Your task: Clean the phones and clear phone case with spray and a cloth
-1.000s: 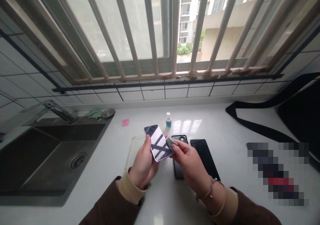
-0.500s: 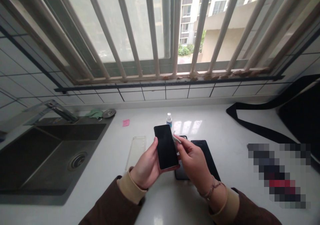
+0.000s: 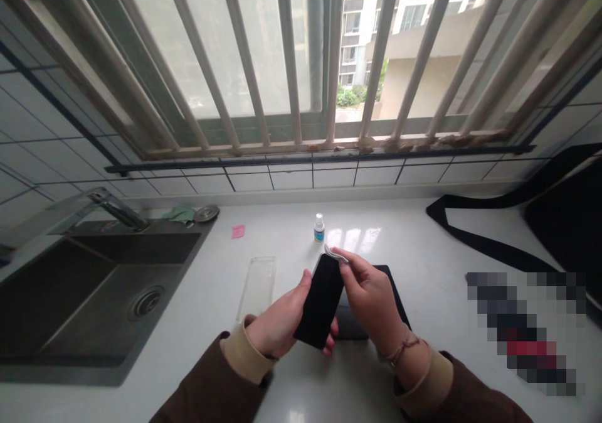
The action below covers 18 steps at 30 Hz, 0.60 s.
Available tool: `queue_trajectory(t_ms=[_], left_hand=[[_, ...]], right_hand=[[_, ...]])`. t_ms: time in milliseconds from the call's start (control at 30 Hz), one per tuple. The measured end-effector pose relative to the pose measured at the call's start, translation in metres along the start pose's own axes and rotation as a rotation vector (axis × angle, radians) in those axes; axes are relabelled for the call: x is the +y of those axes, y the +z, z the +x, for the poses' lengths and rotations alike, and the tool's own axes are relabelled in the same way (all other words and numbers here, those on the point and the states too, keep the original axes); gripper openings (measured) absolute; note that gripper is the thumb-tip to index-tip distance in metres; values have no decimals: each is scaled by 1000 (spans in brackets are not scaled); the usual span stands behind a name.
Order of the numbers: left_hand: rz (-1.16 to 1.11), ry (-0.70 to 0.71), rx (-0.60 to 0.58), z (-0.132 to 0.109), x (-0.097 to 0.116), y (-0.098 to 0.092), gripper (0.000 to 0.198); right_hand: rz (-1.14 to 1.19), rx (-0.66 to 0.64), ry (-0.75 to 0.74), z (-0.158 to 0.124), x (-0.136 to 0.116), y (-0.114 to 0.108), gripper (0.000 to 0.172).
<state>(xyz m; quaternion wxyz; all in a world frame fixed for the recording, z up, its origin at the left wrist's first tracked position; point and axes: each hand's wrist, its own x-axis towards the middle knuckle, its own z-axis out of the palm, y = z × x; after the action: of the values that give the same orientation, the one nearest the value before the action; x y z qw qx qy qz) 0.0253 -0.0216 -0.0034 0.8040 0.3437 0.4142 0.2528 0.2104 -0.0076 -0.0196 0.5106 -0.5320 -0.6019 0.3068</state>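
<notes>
My left hand grips a black phone by its lower half, screen towards me and tilted to the right. My right hand pinches a small grey cloth against the phone's top edge. Both hands hover above the white counter. Beneath my right hand lie two more dark phones, mostly hidden. A clear phone case lies flat just left of my left hand. A small white dropper bottle with a blue label stands behind the phone.
A dark sink with a tap fills the left. A pink sticky note, a green rag and a metal strainer lid lie near it. A black bag with strap occupies the right. Barred window behind.
The phone has turned from a reflective, left-leaning tilt to a dark, right-leaning one. My right hand slid the cloth from the phone's side up to its top edge.
</notes>
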Motion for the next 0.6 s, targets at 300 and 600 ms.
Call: queue_trajectory(t_ms=[300, 600], left_hand=[[78, -14, -10, -2, -5, 0, 86], [39, 40, 66, -4, 4, -1, 80]], right_hand=[[-95, -33, -364, -4, -8, -1, 40], [-200, 37, -274, -2, -4, -1, 35]])
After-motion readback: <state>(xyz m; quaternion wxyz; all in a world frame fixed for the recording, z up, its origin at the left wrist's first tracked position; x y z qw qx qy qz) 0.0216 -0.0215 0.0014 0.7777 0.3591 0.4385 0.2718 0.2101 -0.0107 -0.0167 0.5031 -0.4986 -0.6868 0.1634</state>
